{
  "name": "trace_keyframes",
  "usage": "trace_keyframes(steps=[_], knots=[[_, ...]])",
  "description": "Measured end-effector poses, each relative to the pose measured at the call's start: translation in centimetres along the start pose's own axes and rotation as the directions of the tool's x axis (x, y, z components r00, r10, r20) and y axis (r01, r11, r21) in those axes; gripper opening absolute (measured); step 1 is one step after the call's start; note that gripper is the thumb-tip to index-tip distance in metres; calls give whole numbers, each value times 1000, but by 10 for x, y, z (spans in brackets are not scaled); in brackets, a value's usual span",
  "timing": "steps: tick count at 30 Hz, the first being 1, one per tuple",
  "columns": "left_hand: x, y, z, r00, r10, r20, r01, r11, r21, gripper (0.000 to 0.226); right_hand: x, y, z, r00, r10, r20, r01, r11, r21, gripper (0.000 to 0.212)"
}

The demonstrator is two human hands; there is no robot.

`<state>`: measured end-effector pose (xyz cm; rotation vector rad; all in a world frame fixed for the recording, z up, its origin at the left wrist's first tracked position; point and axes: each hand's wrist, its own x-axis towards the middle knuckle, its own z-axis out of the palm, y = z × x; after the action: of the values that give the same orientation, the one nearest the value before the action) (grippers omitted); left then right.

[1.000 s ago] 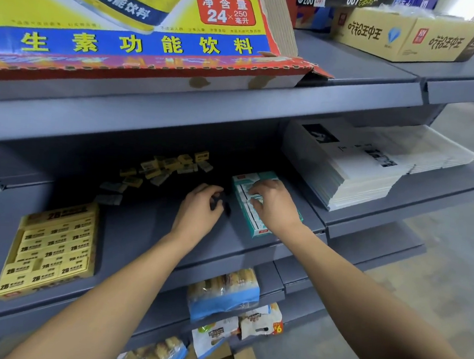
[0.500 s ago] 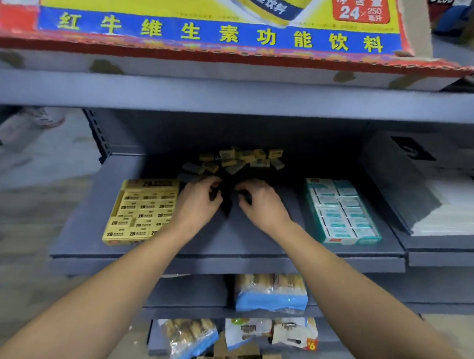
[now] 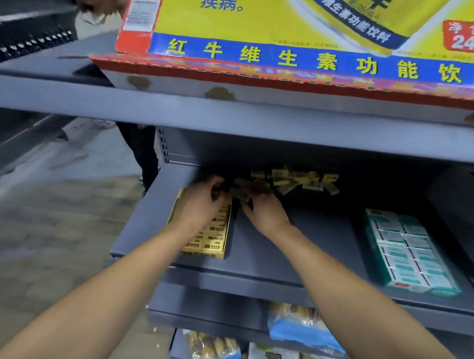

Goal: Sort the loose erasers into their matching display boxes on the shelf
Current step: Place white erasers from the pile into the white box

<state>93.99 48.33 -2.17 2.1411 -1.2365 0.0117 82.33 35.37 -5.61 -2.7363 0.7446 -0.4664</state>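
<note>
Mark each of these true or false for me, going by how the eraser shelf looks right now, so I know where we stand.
1. The left hand is over the yellow display box. True.
2. The teal display box sits left of the yellow one. False: it sits to its right.
3. Loose yellow erasers lie at the back of the shelf. True.
4. The right hand rests on the teal box. False: it is beside the left hand, near the yellow box.
5. A large yellow drinks carton sits on the shelf above. True.
</note>
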Motion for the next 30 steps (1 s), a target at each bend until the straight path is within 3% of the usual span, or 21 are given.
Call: trace_keyframes(steps=[4, 12, 17, 22, 30], knots=[[0, -9, -4, 999, -38, 0, 38, 999, 3, 36, 6, 1, 6, 999, -18, 32, 20, 998, -56, 39], [2, 6, 11, 999, 19, 35, -19, 1000, -18, 35, -10, 9, -10, 995, 96, 31, -96, 995, -22, 33], [3, 33, 30, 991, 96, 96, -96, 995, -7, 36, -38, 27, -28, 990, 112, -87, -102, 989, 111, 48], [-2, 61, 44, 974, 184, 129, -178, 983, -54, 39, -58, 39, -47, 959, 50, -277, -20, 994, 111, 42], [0, 66, 56, 970, 200, 135, -187, 977, -101, 30, -73, 51, -56, 959, 5, -284, 49, 982, 185, 41]])
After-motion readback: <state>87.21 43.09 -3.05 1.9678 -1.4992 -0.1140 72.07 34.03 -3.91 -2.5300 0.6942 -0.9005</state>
